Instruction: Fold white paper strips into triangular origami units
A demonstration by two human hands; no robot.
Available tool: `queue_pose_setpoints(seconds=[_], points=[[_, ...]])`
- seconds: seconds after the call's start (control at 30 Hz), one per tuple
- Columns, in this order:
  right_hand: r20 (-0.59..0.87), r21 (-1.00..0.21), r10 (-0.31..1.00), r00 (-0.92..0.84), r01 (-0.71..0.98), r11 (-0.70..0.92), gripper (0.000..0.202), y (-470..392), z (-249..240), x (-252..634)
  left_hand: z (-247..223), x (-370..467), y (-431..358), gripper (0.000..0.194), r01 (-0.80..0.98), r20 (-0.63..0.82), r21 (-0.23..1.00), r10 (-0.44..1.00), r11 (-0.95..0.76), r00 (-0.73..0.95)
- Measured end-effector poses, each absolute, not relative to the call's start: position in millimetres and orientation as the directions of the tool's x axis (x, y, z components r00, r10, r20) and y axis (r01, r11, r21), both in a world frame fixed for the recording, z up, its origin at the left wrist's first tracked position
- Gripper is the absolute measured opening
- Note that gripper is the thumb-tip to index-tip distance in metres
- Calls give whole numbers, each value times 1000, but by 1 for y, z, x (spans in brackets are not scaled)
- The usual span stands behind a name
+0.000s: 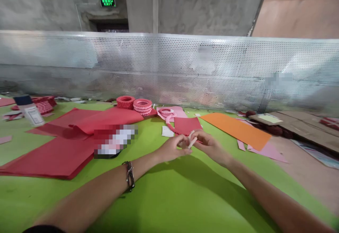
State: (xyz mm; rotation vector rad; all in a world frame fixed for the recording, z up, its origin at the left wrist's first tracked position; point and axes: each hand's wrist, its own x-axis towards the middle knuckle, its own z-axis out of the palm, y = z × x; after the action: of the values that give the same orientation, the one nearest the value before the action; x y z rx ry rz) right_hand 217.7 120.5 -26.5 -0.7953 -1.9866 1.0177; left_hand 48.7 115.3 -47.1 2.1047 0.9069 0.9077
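Over the green table, left hand and right hand, grip narrow, on a pale strip.

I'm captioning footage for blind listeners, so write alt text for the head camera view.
A person's left hand and right hand hold a small pale strip between their fingertips over a green tabletop. Red sheets lie to the left and an orange sheet to the right; two stacks of reddish rings stand farther back.
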Motion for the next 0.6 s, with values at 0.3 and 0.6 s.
queue_pose_setpoints(seconds=[0.3, 0.6], points=[[277, -880, 865, -418, 252, 403, 24, 125, -30, 218, -51, 53, 116, 15, 271, 389, 802, 809, -532, 440], [334, -855, 866, -373, 267, 445, 19, 119, -28, 214, -49, 56, 115, 12, 328, 457, 742, 799, -584, 390]])
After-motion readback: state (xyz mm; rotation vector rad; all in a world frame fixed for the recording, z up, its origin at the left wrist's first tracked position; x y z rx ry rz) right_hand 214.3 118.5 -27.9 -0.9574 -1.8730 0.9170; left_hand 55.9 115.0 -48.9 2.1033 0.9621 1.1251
